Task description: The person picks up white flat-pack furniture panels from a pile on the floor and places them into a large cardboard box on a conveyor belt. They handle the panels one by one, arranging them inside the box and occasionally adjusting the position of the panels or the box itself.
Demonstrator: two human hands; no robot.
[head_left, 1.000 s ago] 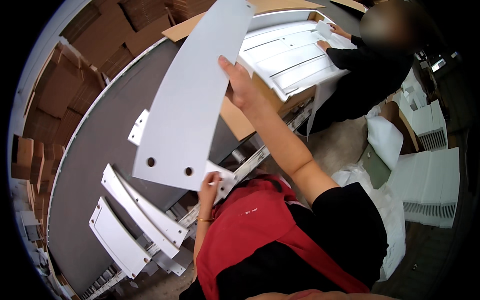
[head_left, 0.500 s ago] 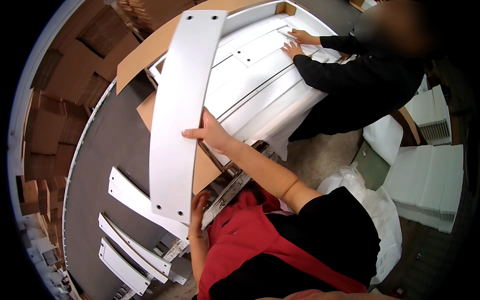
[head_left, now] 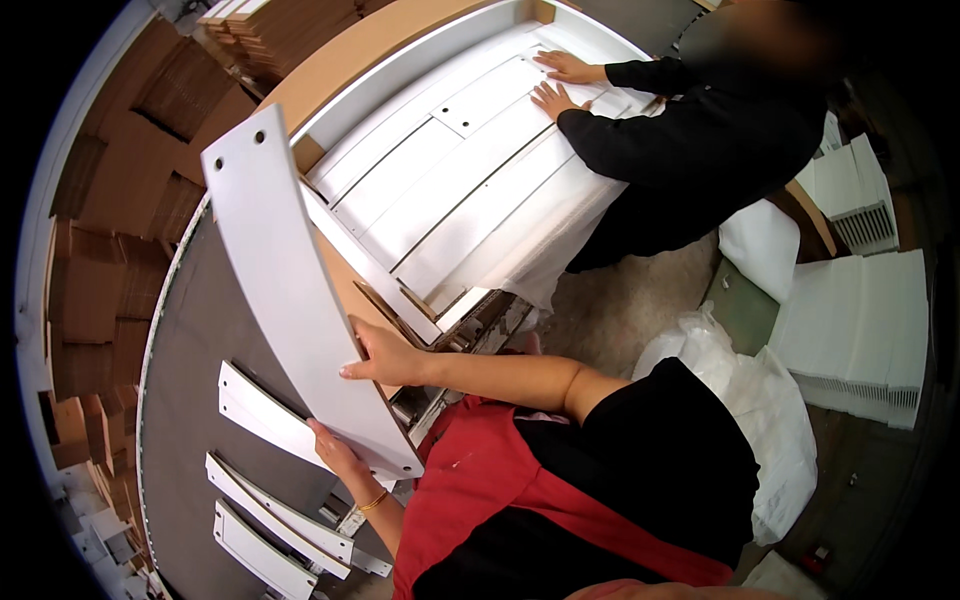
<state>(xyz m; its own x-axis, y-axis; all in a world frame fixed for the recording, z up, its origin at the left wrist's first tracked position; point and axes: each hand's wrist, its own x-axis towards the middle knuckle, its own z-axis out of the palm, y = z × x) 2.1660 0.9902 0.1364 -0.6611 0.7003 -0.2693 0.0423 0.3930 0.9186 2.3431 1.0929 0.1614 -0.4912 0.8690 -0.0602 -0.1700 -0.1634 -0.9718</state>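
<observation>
Head view: both hands are on a long white panel [head_left: 290,290] with holes near its top end, running from about 11 o'clock down to 6 o'clock. The right hand [head_left: 385,355] grips its right edge around mid-length, the left hand [head_left: 335,450] holds the bottom end from underneath. Under it there's a grey table [head_left: 190,340] with three smaller white panels [head_left: 270,490] at 7 o'clock. At 1 o'clock a co-worker's hands [head_left: 560,85] press flat on white boards in an open cardboard box [head_left: 440,190]
</observation>
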